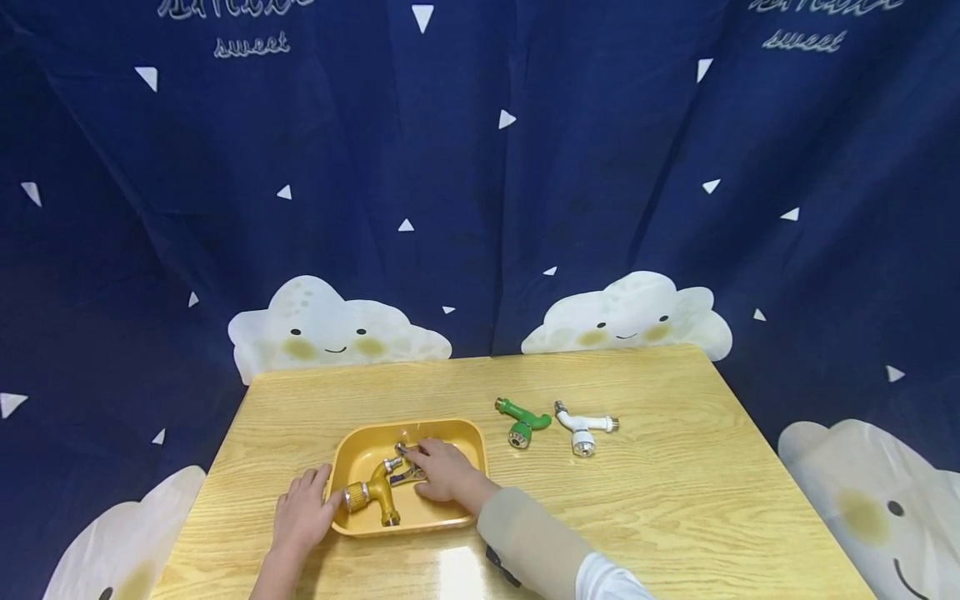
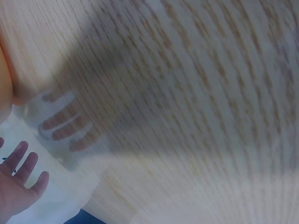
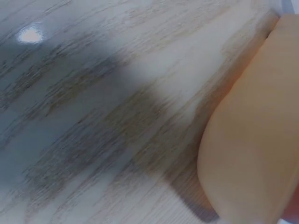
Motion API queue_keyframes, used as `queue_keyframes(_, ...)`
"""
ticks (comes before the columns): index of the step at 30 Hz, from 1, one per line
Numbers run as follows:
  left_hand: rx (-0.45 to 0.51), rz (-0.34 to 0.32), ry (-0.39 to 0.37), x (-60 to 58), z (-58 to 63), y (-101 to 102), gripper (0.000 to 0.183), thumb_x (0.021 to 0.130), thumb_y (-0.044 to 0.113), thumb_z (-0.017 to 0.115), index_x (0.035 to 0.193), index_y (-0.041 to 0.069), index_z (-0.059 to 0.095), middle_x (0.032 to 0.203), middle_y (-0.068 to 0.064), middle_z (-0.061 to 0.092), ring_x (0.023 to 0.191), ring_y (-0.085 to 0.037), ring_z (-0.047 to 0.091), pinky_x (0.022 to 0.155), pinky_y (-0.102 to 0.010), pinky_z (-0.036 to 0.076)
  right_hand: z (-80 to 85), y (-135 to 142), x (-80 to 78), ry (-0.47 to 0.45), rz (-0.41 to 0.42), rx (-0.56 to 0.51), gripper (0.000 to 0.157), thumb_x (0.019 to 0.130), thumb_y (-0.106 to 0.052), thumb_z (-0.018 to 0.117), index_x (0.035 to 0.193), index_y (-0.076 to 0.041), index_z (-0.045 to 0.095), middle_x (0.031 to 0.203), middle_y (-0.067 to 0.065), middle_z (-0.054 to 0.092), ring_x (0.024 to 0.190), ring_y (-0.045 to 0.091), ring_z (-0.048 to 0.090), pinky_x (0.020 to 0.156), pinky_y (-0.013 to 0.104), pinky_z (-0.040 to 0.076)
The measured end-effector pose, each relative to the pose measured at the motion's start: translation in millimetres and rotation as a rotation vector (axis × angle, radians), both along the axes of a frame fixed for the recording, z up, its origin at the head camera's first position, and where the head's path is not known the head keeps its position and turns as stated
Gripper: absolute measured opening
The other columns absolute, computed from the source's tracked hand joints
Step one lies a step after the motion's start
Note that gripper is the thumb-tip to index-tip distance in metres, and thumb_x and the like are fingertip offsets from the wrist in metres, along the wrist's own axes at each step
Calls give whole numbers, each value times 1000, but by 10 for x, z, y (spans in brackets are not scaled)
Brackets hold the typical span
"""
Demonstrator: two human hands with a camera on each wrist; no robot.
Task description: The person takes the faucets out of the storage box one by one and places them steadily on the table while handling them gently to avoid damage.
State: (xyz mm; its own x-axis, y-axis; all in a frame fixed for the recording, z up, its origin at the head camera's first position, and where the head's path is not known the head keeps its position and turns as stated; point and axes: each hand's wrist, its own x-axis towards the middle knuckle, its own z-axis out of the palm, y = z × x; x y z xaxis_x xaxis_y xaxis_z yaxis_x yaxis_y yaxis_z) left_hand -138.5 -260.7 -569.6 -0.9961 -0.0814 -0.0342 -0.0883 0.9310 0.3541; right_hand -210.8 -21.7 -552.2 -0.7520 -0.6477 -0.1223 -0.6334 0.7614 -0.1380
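Observation:
A yellow tray [image 1: 408, 528] stands on the wooden table, with a gold faucet [image 1: 381, 492] lying in its left part. Beside that faucet is a silver faucet [image 1: 407, 477], partly hidden by my right hand [image 1: 445, 473], which reaches in over the tray's right side and grips it between fingers and thumb. My left hand [image 1: 302, 508] rests at the tray's left rim with its fingers extended and the thumb near the gold faucet's knob. In the left wrist view the left hand [image 2: 18, 182] shows its spread fingers at the lower left.
Right of the tray lie a green faucet [image 1: 525, 422] and a white faucet [image 1: 586, 423] on the wooden table [image 1: 675, 500]. A dark blue curtain [image 1: 480, 183] with clouds hangs close behind the table's far edge. The tray's outer wall [image 3: 252, 140] fills the right wrist view's right side.

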Motion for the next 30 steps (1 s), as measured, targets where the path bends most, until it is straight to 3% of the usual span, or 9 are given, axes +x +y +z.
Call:
queue_keyframes(9,-2,-4,4,0,-4,0,54,91,34,48,134,3,41,125,-23,46,115,-42,40,88,-62,33,-67,22,3,32,-30,-3,53,83,-40,61,132,-24,49,128,6,49,119,19,45,96,29,40)
queue_keyframes(18,2,0,6,-2,2,9,54,90,34,48,134,3,41,126,-23,46,115,-42,40,88,-62,33,-69,23,30,111,-45,29,52,80,-42,63,126,-21,52,105,1,55,92,16,54,80,28,46)
queue_keyframes(24,8,5,-5,8,14,15,54,91,33,47,135,3,40,126,-24,46,115,-42,40,88,-62,33,-81,22,12,71,-64,53,55,77,-41,66,125,-19,52,111,5,54,99,18,53,75,29,48)
queue_keyframes(30,9,9,-11,9,25,16,54,91,33,46,135,3,39,127,-25,45,116,-42,39,89,-63,32,-80,25,9,36,-72,40,46,74,-38,69,113,-18,55,111,8,54,100,20,51,74,32,49)
